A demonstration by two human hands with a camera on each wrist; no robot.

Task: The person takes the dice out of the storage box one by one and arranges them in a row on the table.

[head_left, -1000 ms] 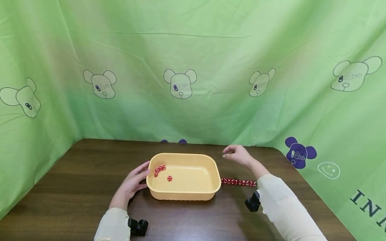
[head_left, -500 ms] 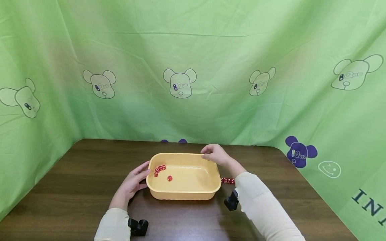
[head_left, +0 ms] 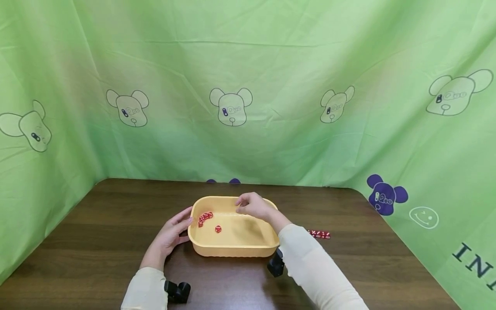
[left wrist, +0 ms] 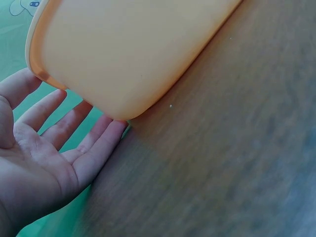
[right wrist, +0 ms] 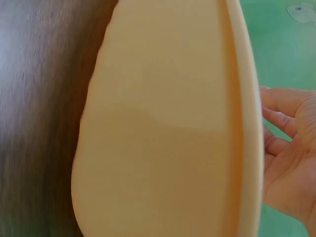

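Observation:
A yellow plastic tub [head_left: 236, 251] stands on the brown table [head_left: 97, 241]. Inside it lie a small cluster of red dice [head_left: 205, 218] at the left end and a single red die [head_left: 218, 229]. My left hand [head_left: 172, 232] rests flat and open against the tub's left wall; the left wrist view shows that hand [left wrist: 44, 163] with straight fingers touching the tub [left wrist: 133, 49]. My right hand [head_left: 252, 206] hovers over the tub's far middle with fingertips drawn together; what they pinch is hidden. The right wrist view shows the right hand [right wrist: 289, 163] beyond the tub's rim [right wrist: 244, 123].
A short row of red dice [head_left: 319, 234] lies on the table right of the tub, partly hidden by my right sleeve. Green cloth with cartoon bears walls in the back and both sides. Bare table spreads to the left and front.
My right hand has moved left, from beyond the tub's right end to above its inside. The left hand and the tub have stayed still.

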